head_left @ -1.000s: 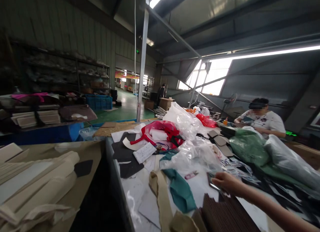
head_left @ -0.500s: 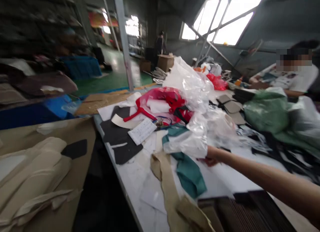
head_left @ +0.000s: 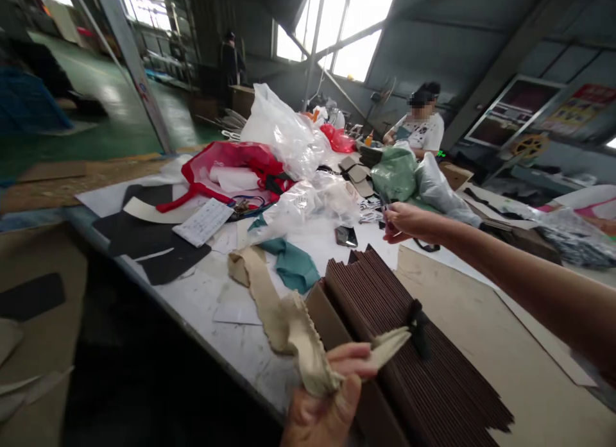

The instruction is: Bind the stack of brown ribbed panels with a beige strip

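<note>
My left hand (head_left: 323,405) is at the bottom edge, closed on the end of a long beige cloth strip (head_left: 272,309) that trails back across the white table (head_left: 216,296). Just right of it lies a fanned stack of dark brown ribbed sheets (head_left: 409,351). My right hand (head_left: 402,221) is stretched out over the table, fingers pinched on a small pinkish object that I cannot make out. Below and left of that hand a dark phone (head_left: 346,236) lies flat. A teal cloth (head_left: 290,266) lies beside the beige strip.
Clear plastic bags (head_left: 283,133), a red bag (head_left: 231,168), black cut pieces (head_left: 154,248), a white printed card (head_left: 203,221) and a green bag (head_left: 395,173) crowd the far table. A seated person (head_left: 422,123) works at the far end. A tan board (head_left: 476,344) lies on the right.
The view has swung right and down. My right hand drew back from the plastic bags, now raised and pinching something small. My left hand came into view holding the beige strip.
</note>
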The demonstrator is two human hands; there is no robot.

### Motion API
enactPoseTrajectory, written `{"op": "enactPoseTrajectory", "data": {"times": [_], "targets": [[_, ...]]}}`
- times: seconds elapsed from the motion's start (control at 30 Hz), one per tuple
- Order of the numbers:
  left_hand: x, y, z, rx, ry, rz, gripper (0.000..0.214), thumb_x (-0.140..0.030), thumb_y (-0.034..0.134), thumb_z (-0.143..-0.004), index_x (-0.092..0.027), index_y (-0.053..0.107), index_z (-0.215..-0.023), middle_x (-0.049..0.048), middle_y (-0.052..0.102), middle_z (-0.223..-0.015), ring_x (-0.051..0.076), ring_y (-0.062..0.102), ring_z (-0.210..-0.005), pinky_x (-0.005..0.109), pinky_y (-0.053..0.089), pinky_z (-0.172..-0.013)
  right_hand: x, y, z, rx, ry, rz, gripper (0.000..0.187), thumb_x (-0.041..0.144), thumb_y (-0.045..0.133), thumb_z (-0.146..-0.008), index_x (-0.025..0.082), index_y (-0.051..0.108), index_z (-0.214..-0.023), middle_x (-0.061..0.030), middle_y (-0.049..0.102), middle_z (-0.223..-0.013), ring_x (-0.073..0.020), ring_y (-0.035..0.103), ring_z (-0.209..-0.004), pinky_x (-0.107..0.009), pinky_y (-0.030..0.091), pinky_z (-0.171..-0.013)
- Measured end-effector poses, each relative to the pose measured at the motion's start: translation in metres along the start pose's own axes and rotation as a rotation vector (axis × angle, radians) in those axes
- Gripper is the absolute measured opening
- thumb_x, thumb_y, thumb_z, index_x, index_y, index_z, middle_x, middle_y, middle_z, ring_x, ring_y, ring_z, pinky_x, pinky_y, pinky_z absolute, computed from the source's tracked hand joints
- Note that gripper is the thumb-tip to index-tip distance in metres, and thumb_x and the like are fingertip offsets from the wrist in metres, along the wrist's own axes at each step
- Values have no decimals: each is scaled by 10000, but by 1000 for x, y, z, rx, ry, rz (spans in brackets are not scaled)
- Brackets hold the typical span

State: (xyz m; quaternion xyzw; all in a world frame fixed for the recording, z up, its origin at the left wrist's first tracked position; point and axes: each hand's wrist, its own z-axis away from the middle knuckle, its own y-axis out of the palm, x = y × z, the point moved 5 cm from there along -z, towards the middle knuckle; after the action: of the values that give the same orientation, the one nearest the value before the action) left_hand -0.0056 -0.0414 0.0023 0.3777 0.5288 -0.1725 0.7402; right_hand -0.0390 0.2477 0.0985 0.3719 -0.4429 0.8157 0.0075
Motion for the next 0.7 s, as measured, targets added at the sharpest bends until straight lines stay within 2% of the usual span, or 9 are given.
{"op": "enactPoseTrajectory", "data": {"times": [0.07,0.17,0.2,0.3,0.37,0.4,0.47,0.6,0.7], "targets": [[3,-2,5,-30,-3,-64,517,-653,573,-741,-177,727,-872,106,683,-1011,255,592,-1002,332,466,-892,-2,-18,52,-52,-116,-72,371,160,67,-955,83,423,-884,47,475,-662,-5,576,-598,-190,426,-694],[7,-7,16,77,-119,-266,600,-716,510,-732,-141,680,-706,46,622,-604,160,558,-562,262,457,-557,-21,-26,129,-43,-223,-157,192,267,293,-962,161,421,-867,35,499,-627,-78,545,-535,-178,464,-558],[2,-10,20,68,-78,-375,589,-705,489,-753,-151,632,-615,17,552,-514,135,493,-477,254,411,-493,-30,-23,153,-18,-261,-172,202,337,356,-948,178,442,-860,17,509,-630,-112,532,-531,-197,454,-494],[-34,-14,30,-134,407,-719,415,-534,551,-809,-181,570,-593,7,532,-561,159,519,-569,276,430,-591,-54,-4,207,15,-343,-190,347,545,436,-883,207,512,-861,-12,503,-631,-151,482,-519,-246,397,-413],[-50,-4,34,-209,717,-873,210,-396,641,-769,-192,630,-815,58,636,-815,237,581,-835,366,443,-817,-62,13,230,23,-397,-190,422,630,455,-835,213,512,-795,-4,464,-611,-146,449,-528,-253,388,-437],[-52,2,30,-189,770,-924,241,-339,656,-751,-199,623,-944,82,649,-939,269,569,-947,421,413,-899,-64,23,238,24,-421,-192,456,663,459,-810,213,493,-748,4,440,-603,-138,427,-532,-252,385,-454],[-45,12,17,-78,694,-987,175,-253,578,-779,-197,610,-943,90,654,-936,276,579,-946,444,415,-895,-67,41,249,36,-442,-202,529,728,459,-756,209,430,-663,19,393,-593,-117,369,-530,-242,355,-469],[-39,20,2,122,431,-892,234,-275,382,-853,-192,547,-710,20,557,-654,193,549,-671,296,411,-647,-82,79,259,148,-294,-376,588,769,499,-684,207,340,-613,61,294,-536,-77,252,-472,-197,236,-416],[-51,25,2,203,316,-723,293,-415,451,-809,-174,540,-670,-30,458,-577,127,437,-564,241,325,-546,-90,113,268,383,-30,-690,447,589,404,-883,203,383,-660,97,245,-431,-59,150,-368,-160,145,-362]]}}
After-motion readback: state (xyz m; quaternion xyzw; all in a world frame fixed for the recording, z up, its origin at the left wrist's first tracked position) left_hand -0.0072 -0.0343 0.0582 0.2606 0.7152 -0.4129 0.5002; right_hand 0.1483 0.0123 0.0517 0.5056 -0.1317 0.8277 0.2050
